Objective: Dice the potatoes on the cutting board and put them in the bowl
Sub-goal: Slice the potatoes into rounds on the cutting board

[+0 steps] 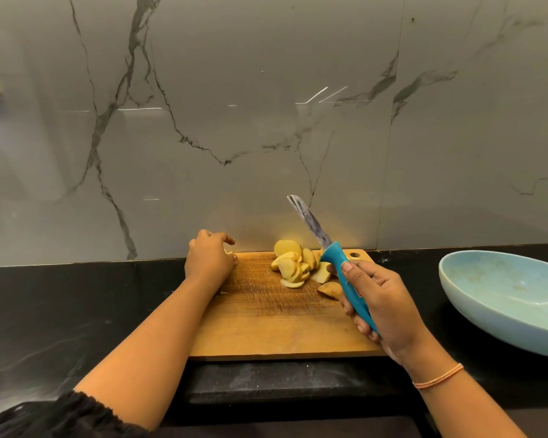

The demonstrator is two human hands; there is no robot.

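Note:
A pile of pale yellow potato slices [293, 263] lies at the far right of the wooden cutting board [266, 324]. My right hand [377, 298] grips the teal handle of a serrated knife [336, 257], whose blade points up and away over the slices. My left hand [209, 257] rests at the board's far left corner with its fingers loosely curled; whether it holds anything is hidden. A wide light-blue bowl [500, 298] stands to the right of the board, with nothing visible inside.
The board lies on a black stone counter [76, 311] whose front edge runs just below the board. A grey marble wall [266, 121] rises right behind the board and the bowl.

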